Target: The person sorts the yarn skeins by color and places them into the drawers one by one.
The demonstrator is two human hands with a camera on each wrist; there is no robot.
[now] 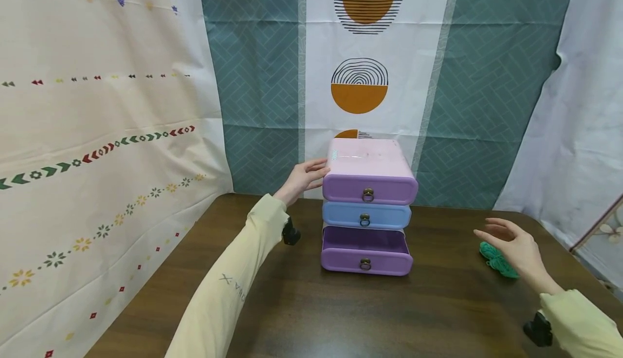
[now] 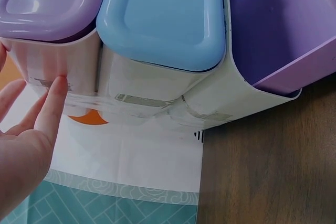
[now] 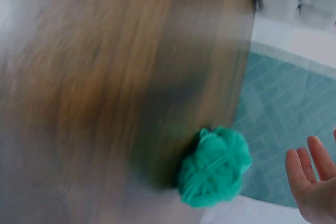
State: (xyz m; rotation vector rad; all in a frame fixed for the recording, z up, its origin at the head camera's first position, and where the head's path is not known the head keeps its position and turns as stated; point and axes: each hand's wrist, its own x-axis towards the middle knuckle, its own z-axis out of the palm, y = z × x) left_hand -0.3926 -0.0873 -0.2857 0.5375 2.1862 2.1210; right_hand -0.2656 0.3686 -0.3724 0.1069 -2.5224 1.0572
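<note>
A small three-drawer unit with a pink top stands on the table. Its bottom purple drawer is pulled out, and the inside that shows holds nothing. The blue middle drawer and the purple top drawer are pushed in. My left hand rests its fingertips on the unit's upper left side; in the left wrist view the fingers touch the pale casing. My right hand hovers at the right with loosely bent fingers, over a ball of green yarn, holding nothing.
The brown wooden table carries the unit near its back edge. Behind it hangs a green and white patterned cloth. A cream cloth hangs at the left, and a white one at the right.
</note>
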